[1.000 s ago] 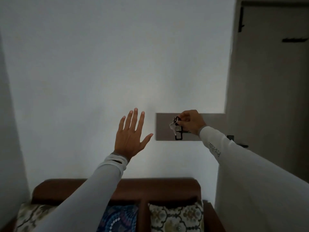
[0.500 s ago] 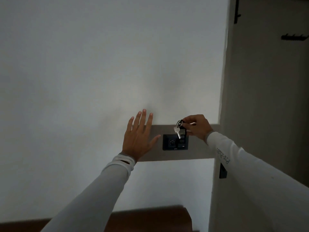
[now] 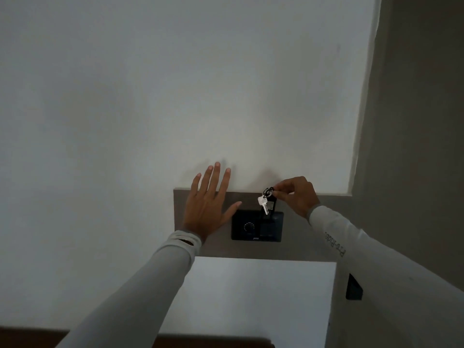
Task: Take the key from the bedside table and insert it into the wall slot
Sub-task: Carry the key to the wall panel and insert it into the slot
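My right hand [image 3: 297,195] pinches the ring of a key bunch: a silver key [image 3: 263,202] dangles beside a dark tag [image 3: 271,205]. The tag's lower end sits at the top edge of a black wall panel [image 3: 257,227] with a round dial on its left half; whether it is inside a slot I cannot tell. The panel is mounted on a grey-brown backing plate [image 3: 248,249]. My left hand [image 3: 208,204] is open, fingers spread, flat against the wall and the plate's left part, just left of the panel.
A white wall fills most of the view. A grey door or wall face [image 3: 414,146] rises at the right, with a small dark fitting [image 3: 353,287] low on it. A brown headboard edge [image 3: 32,339] runs along the bottom.
The view has tilted up and moved closer, so the panel looks larger and lower. Both hands stayed near the panel; the right hand lowered the key tag to the panel's top.
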Tool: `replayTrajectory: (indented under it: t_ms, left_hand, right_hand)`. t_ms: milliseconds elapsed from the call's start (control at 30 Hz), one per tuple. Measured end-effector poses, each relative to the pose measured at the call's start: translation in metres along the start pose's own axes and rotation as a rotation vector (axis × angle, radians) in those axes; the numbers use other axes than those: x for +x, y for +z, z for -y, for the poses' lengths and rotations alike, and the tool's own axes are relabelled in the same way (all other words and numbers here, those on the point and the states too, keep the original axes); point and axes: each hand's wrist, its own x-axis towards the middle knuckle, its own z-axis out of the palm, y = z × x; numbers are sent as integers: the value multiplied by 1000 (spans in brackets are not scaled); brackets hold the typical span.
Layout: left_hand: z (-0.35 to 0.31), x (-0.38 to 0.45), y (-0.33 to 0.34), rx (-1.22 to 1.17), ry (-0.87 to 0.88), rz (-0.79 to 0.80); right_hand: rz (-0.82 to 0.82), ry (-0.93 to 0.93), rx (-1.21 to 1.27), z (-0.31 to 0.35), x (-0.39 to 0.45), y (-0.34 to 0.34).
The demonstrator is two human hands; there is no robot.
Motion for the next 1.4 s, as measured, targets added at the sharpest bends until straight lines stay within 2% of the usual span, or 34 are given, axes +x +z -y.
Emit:
replayTrajectory:
  t_ms: [367, 500, 667, 833, 967, 1067, 1400]
  left_hand:
    - [4, -3, 48, 66, -9, 20]
    - [2, 2, 61, 46, 8, 29]
    - [-8, 1, 74, 4, -48, 33]
    - [-7, 1, 73, -8, -45, 51]
    - [-10, 2, 72, -13, -60, 66]
    - [-9, 2, 73, -10, -56, 70]
    - [-9, 2, 69, -8, -53, 97]
  right_hand:
    - [-3, -80, 1, -39, 34, 28]
    - [51, -113, -53, -45, 36, 26]
    - [-37, -158, -56, -53, 27, 30]
    - [-97, -127, -41, -56, 23, 33]
    - [-13, -41, -28, -60, 22, 33]
    - [-14, -34, -8, -63, 18, 37]
    - [7, -229, -167, -63, 10, 30]
